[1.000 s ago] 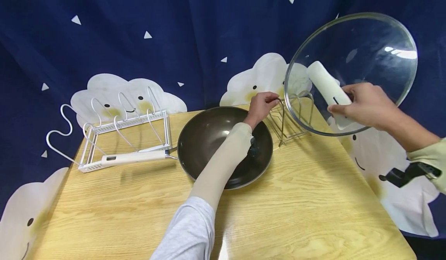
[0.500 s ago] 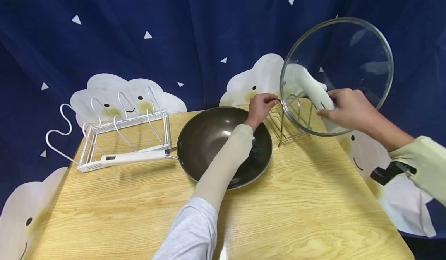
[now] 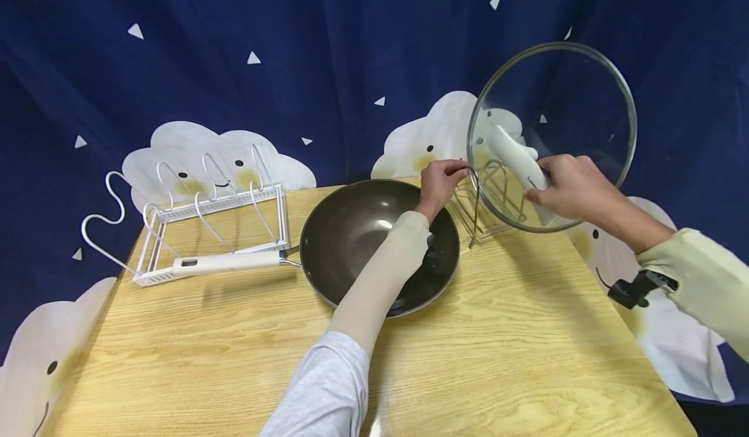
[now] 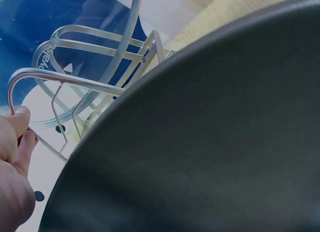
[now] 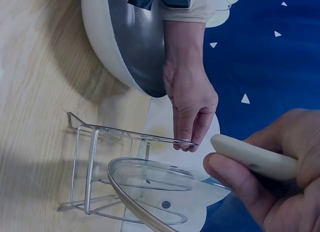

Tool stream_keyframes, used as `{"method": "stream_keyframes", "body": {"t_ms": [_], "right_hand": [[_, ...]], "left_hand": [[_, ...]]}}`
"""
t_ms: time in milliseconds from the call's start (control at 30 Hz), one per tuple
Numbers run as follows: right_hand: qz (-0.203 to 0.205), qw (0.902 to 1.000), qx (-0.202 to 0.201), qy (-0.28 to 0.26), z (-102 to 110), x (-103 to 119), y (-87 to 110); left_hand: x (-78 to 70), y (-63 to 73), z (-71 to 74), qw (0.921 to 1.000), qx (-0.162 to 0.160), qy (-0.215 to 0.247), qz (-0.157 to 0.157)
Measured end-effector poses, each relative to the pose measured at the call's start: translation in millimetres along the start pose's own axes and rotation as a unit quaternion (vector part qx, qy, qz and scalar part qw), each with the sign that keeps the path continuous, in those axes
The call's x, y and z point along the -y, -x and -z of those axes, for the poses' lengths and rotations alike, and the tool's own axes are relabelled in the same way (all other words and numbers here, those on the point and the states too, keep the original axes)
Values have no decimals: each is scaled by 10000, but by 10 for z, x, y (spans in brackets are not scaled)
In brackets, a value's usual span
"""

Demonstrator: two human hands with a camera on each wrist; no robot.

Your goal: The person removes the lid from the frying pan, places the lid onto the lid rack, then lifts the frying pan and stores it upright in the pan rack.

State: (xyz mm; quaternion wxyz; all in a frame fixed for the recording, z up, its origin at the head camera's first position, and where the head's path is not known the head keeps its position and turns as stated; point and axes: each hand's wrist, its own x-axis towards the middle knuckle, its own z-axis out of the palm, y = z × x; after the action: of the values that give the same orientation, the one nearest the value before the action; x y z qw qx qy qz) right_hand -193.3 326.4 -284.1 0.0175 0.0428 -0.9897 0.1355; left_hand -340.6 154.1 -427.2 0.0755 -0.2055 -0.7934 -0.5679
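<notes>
My left hand (image 3: 437, 185) reaches across the wok and pinches the top bend of a metal wire lid rack (image 4: 85, 82) between thumb and fingers. My right hand (image 3: 576, 186) grips the pale handle (image 3: 515, 154) of a large round glass lid (image 3: 591, 105). The lid is tilted up on edge, its lower left rim overlapping the rack in the head view. From the right wrist, the lid's rim (image 5: 127, 199) shows among the wire loops. A dark wok (image 3: 351, 235) with a cream outside rests on the table just left of the rack, below my left forearm.
A white wire rack (image 3: 153, 255) with several upright loops stands at the left. The wok's long cream handle (image 3: 228, 263) points left, overlapping that rack's front edge. A blue curtain (image 3: 345, 47) with clouds hangs behind the wooden table (image 3: 234, 359), whose right edge slopes near the right arm.
My right hand has brought the glass lid left and slightly down, from the right side toward the wire lid rack. My left hand keeps pinching the rack.
</notes>
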Motion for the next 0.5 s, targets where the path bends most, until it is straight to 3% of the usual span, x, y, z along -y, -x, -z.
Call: {"method": "stream_keyframes", "body": {"t_ms": [500], "right_hand": [[126,9998,-163,-12,-106,17,-91]], "left_hand": [[19,2,4,10000,42,9,-12]]}}
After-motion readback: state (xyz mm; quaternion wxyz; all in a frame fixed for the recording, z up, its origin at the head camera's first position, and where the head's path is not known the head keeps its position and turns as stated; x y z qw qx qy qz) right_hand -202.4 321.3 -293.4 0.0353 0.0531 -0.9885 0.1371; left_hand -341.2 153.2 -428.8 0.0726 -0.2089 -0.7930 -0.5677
